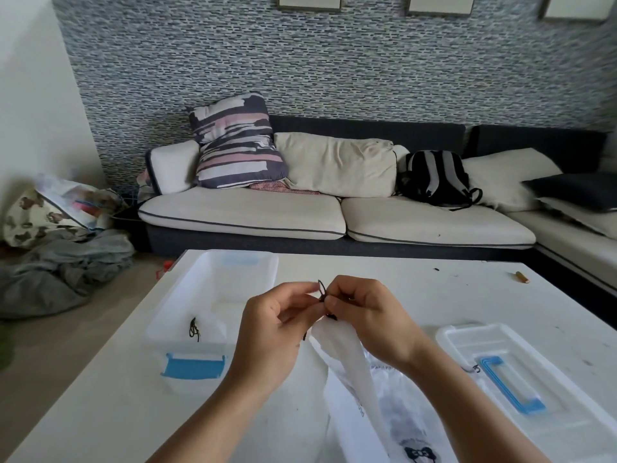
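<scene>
Both hands meet above the white table (417, 289). My left hand (277, 332) and my right hand (364, 315) pinch a thin black cord (322, 289) between fingertips; a small loop of it sticks up between them. The cord ties the gathered neck of a white plastic bag (350, 372), which hangs down from my right hand onto the table. A clear plastic box (213, 295) with blue latches stands to the left, with a small tangle of black cord (194, 329) inside.
The box's clear lid (521, 372) with a blue handle lies at the right. A small brown object (522, 277) sits near the table's far right edge. Beyond the table is a sofa (334, 215) with cushions and a backpack (434, 178). Clothes and bags lie on the floor at left.
</scene>
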A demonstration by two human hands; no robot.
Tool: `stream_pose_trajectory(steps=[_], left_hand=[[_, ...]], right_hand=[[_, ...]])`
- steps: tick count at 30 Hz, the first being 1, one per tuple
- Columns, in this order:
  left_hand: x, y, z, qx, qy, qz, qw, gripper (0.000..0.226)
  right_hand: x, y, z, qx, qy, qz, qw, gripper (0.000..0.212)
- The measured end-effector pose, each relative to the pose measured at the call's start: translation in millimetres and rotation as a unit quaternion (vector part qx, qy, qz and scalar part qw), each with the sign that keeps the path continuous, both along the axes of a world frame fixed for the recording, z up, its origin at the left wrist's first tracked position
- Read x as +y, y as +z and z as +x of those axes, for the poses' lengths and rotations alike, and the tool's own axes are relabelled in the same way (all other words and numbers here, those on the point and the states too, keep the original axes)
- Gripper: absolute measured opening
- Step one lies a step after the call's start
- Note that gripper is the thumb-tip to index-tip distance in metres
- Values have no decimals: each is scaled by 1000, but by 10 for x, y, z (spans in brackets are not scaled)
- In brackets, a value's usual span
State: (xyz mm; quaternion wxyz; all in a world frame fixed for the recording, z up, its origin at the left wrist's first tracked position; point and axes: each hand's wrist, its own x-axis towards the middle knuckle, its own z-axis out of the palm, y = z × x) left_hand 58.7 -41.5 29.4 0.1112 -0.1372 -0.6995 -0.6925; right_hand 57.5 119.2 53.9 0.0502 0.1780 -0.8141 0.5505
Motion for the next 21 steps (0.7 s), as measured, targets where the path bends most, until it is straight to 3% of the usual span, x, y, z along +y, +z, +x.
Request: stream_pose_trajectory(steps=[5,11,16,21], left_hand=[[0,-7,4,69,20,-59,996,29],[35,-38,39,162,114,-141,970,31],[14,-23,9,242,102,-238,935,24],[-14,-35,-7,211,64,-233,947,24]], right_hand=[[16,-3,5,-17,-3,-10,1000,27],[-16,-29,-6,-26,-40,-7,999,31],[-4,-27,-18,-10,-48,31,998,20],[22,-24,-11,6,-38,58,998,20]])
